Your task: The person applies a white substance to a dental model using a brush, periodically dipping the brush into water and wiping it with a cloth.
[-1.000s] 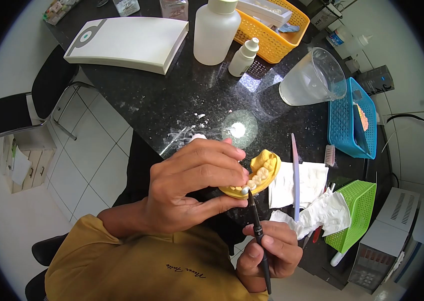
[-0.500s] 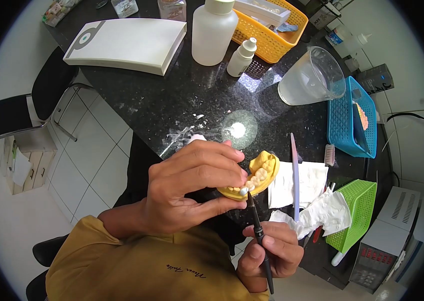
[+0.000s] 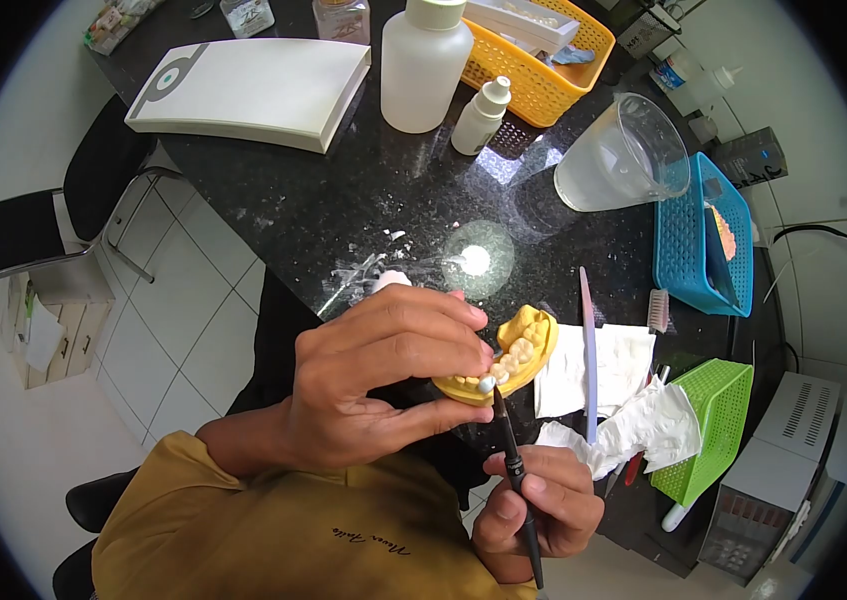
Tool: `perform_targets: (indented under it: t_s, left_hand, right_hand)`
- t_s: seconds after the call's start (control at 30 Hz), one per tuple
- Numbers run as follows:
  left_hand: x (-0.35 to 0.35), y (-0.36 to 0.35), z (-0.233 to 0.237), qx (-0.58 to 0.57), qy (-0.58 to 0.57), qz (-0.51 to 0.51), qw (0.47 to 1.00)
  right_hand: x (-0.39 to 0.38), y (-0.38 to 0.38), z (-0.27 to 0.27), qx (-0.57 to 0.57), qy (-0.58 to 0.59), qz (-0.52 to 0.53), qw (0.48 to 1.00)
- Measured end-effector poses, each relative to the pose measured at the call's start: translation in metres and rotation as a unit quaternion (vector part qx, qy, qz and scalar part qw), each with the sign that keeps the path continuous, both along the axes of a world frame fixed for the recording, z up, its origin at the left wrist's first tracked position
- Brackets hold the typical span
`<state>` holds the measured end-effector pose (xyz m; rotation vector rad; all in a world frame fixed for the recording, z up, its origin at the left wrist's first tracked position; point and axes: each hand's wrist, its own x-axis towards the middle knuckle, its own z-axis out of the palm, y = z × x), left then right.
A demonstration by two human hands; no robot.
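My left hand grips a yellow dental cast with a row of white teeth, holding it just above the near edge of the black counter. My right hand holds a thin black brush upright. Its tip touches a small white blob on the front teeth of the cast, next to my left fingertips.
White tissue and a long pale stick lie right of the cast. A green basket, a blue basket, a clear beaker, a yellow basket, two white bottles and a white box stand around.
The cast and both hands have hardly shifted; the brush tip stays at the front teeth, with the left fingers curled slightly lower over the cast.
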<state>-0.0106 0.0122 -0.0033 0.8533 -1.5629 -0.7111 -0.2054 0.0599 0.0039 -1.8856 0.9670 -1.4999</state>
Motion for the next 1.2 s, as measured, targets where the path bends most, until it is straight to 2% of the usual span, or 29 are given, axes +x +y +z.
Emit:
perform_targets:
  t_s: [0.13,0.2,0.43,0.5,0.63,0.73,1.13,1.2]
  left_hand:
    - [0.001,-0.001,0.0,-0.004,-0.005,0.003,1.0]
    - [0.0,0.0,-0.001,-0.007,-0.01,0.006,1.0]
    - [0.001,0.0,0.0,-0.007,-0.021,0.01,1.0]
    - [0.001,0.0,0.0,-0.009,-0.02,0.011,1.0]
    - [0.0,0.001,0.0,-0.005,-0.016,0.012,1.0]
    - [0.001,0.0,0.0,-0.006,-0.022,0.01,1.0]
    - [-0.001,0.001,-0.01,-0.051,-0.059,0.068,0.995]
    - [-0.002,0.0,-0.01,-0.053,-0.057,0.069,0.995]
  right_hand:
    - [0.001,-0.002,-0.004,-0.032,-0.05,0.001,0.998]
    - [0.001,-0.002,0.003,-0.015,0.043,0.024,0.999]
    - [0.0,-0.002,0.005,0.002,0.061,0.039,0.997]
    - [0.001,-0.002,0.001,-0.004,0.004,0.01,1.0]
    - [-0.001,-0.001,0.0,0.002,0.007,0.015,1.0]
    - [0.0,-0.001,-0.005,-0.02,-0.046,0.0,0.999]
    - [-0.001,-0.004,0.004,-0.023,0.017,-0.004,1.0]
    - [-0.002,-0.006,0.008,-0.024,0.088,0.032,0.995]
